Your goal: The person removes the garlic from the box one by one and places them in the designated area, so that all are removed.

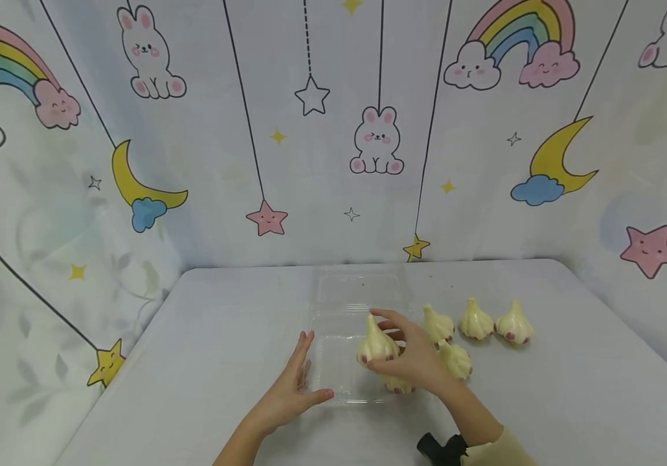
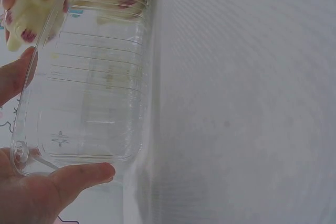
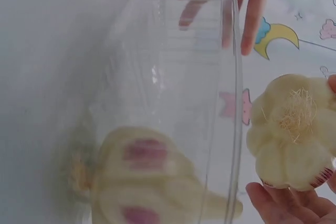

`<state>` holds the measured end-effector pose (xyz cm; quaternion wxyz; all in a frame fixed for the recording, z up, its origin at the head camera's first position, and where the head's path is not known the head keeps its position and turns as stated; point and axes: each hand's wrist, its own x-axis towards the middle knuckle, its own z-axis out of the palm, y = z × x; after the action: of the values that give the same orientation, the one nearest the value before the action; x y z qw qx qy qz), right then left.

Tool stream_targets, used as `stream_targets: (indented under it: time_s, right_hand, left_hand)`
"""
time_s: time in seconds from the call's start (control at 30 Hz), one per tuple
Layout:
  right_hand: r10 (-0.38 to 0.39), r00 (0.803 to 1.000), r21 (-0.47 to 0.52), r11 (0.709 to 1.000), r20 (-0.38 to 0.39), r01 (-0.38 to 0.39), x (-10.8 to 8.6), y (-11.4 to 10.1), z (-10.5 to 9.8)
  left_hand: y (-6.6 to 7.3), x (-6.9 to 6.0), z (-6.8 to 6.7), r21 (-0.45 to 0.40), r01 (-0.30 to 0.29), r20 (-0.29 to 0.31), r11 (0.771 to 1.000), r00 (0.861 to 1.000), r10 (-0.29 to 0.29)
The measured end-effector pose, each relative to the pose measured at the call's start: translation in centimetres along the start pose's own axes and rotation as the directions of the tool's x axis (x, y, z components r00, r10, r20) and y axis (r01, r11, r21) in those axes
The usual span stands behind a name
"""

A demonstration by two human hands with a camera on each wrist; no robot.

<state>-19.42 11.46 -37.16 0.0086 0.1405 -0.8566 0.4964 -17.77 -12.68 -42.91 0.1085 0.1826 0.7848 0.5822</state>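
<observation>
Over the clear plastic container (image 1: pixel 342 375), my right hand (image 1: pixel 418 356) holds a garlic bulb (image 1: pixel 375 343) between thumb and fingers. The right wrist view shows this bulb's root end (image 3: pixel 296 116) facing the camera, above the container's rim. Another garlic bulb (image 1: pixel 399 386) sits inside the container at its near right corner, partly hidden by the right hand; its purple patches show through the wall (image 3: pixel 149 153). My left hand (image 1: pixel 287 395) rests at the container's near left corner with thumb and fingers spread and extended, touching its side.
Several more garlic bulbs (image 1: pixel 476 319) stand on the white table (image 1: pixel 223 336) to the right of the container. The container's open lid (image 1: pixel 362 288) lies toward the back. A black object (image 1: pixel 444 450) is by the right forearm. A patterned curtain (image 1: pixel 322 175) hangs behind.
</observation>
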Motion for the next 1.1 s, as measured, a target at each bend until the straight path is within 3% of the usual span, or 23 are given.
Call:
stream_targets:
  time_s: [0.47,1.1]
  right_hand:
    - [0.0,0.997,0.025,1.0,-0.075,0.002,-1.4,0.2,-4.3]
    - [-0.03,0.984,-0.157,0.988,-0.175,0.002,-3.6,2.6,-9.2]
  left_hand:
    - [0.0,0.0,0.1,-0.013,-0.001,0.008,1.0,1.0,0.001]
    - [0.1,-0.1,0.2,0.001,0.008,-0.001,1.0,1.0,-0.008]
